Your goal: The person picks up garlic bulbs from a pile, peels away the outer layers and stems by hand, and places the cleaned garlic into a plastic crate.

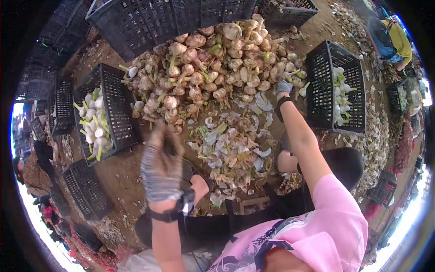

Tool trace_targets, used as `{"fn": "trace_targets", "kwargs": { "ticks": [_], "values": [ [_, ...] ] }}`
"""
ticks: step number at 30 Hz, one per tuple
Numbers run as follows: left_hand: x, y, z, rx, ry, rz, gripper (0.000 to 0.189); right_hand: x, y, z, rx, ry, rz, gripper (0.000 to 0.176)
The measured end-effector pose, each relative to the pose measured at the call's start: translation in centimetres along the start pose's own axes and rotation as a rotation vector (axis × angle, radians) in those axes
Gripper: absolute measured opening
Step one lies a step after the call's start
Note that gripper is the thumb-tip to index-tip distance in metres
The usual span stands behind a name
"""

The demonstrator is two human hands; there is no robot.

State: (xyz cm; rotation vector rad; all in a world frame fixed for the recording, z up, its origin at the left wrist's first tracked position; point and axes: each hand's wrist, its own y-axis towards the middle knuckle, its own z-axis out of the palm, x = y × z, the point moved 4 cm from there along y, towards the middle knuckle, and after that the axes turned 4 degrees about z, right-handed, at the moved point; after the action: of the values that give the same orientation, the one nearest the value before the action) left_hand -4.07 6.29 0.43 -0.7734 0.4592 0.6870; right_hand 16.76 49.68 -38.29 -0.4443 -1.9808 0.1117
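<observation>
My left hand (163,163), in a striped grey glove soiled brown at the fingers, is raised in front of the heap's left side. Motion blurs it, but its fingers and thumb stand apart with nothing visible between them. My right hand (284,87), in a grey glove, reaches out to the right edge of a large heap of garlic bulbs (197,79). Its fingertips are among the bulbs and partly hidden, so I cannot tell whether they grip one. A pale garlic bulb with a green stem (303,90) lies just right of that hand.
Black crates of white, trimmed garlic stand at the left (122,104) and right (319,90). A big black crate (167,25) sits behind the heap. Peeled skins (231,149) lie between my feet. Another person in a yellow top (398,43) is at the far right.
</observation>
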Motion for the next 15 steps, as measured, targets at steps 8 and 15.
{"fn": "trace_targets", "kwargs": {
  "ticks": [8,15],
  "values": [
    [3.3,-1.7,0.9,-0.117,0.206,-0.108,0.024,4.9,-3.3,-0.1,-0.181,-1.051,-0.41,0.009],
    [4.5,-1.2,0.0,0.001,0.359,0.017,0.038,12.9,-12.2,-5.0,0.499,0.451,-0.304,0.011]
  ]
}}
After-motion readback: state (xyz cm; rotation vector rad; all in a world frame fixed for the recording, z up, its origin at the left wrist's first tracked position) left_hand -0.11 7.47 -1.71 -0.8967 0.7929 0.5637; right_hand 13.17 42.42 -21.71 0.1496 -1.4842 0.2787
